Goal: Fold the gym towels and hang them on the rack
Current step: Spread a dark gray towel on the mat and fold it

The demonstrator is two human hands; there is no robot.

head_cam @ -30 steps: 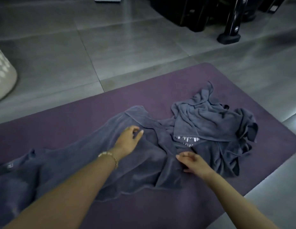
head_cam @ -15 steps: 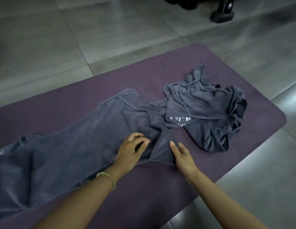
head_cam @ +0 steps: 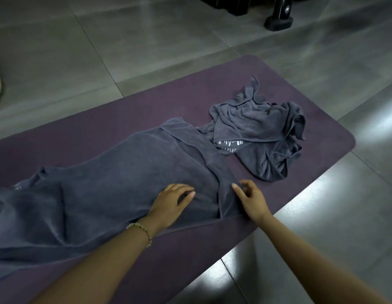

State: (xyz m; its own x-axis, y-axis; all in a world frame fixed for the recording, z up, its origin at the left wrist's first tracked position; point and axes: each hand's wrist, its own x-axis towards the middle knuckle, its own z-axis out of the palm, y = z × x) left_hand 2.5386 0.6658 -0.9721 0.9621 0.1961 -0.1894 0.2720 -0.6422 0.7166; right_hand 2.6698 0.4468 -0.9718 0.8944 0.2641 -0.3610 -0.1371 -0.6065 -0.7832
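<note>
I'm seeing the spread towel (head_cam: 116,183) showing a plain slate blue-grey, and the crumpled towel (head_cam: 256,123) is showing the same shade, broken by white lettering (head_cam: 230,144). The mat (head_cam: 146,106) is reading dull plum purple, the floor (head_cam: 146,40) is showing grey tiles with thin darker lines, and the bracelet (head_cam: 140,229) is showing pale beads.

The long purple exercise mat (head_cam: 125,119) lies on a grey tiled floor (head_cam: 146,40). Its far strip shows bare beyond the spread dark grey towel (head_cam: 103,183), and so does its right end past the crumpled grey towel with white print (head_cam: 256,132). The two towels meet at the spread one's far corner. Nearer, a wedge of bare mat opens between them, just beyond the right hand (head_cam: 249,198), which pinches the spread towel's right edge. The left hand (head_cam: 173,202) rests on that towel. A black equipment foot (head_cam: 278,20) stands on the floor, well apart from the mat.
</note>
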